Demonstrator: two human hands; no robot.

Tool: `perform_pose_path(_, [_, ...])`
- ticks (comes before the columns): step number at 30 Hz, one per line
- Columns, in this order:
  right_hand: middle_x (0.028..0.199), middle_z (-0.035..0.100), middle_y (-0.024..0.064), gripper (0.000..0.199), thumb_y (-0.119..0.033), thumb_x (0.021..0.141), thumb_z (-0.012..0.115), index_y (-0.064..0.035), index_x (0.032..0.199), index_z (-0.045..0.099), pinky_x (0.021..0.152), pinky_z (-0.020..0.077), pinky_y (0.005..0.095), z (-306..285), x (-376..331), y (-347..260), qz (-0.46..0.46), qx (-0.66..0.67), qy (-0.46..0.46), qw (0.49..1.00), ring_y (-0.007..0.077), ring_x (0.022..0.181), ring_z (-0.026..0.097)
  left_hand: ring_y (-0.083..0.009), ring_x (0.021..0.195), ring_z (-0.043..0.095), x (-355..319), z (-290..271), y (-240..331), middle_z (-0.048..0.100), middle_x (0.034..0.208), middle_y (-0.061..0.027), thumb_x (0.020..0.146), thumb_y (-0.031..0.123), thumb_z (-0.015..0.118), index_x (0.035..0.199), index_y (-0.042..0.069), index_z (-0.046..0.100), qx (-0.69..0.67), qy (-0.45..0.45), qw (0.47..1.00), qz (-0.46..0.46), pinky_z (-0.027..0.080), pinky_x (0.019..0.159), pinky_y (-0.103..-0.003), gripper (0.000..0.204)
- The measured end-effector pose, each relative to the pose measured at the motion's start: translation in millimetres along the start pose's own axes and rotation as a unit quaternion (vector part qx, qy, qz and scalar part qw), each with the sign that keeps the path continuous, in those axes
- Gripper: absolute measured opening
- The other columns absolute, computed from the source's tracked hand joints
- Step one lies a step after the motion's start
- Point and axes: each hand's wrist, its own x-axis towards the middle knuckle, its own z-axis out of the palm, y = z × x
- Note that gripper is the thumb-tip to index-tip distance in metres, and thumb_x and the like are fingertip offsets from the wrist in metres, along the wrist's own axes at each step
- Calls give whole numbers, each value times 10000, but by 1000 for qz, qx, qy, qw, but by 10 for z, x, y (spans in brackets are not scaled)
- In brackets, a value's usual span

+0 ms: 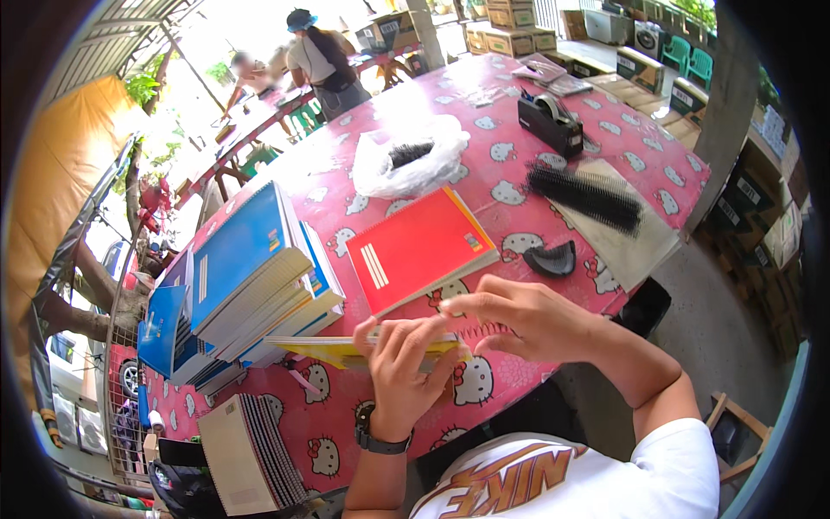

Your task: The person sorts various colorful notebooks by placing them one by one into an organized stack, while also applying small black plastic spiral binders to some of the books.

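Yellow notebook (363,349) lies flat at the near table (484,95) edge, gripped by the left hand (402,368), fingers curled over its cover; the right hand (519,316) pinches its spine end. One red notebook (419,246) rests just beyond. Blue notebooks (242,277) are stacked at left. A clear bag (411,160) holds black binding combs; more combs (584,197) lie loose beside one tape dispenser (549,125). Brown cartons (510,26) are piled behind.

Left hand (399,368) grips yellow notebook (346,350); right hand (523,318) touching.
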Motion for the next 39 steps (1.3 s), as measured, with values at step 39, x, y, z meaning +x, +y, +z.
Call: perform_pose_path(39, [1148, 562, 137, 487, -329, 771, 717, 1, 1103, 582, 973, 375, 384, 471, -701, 676, 100, 337, -117, 929, 251, 1121, 511, -145, 772, 547, 33, -14, -68, 538, 745, 27, 824, 265, 640, 845, 169, 591, -43, -36, 998, 2, 287, 924, -374, 110])
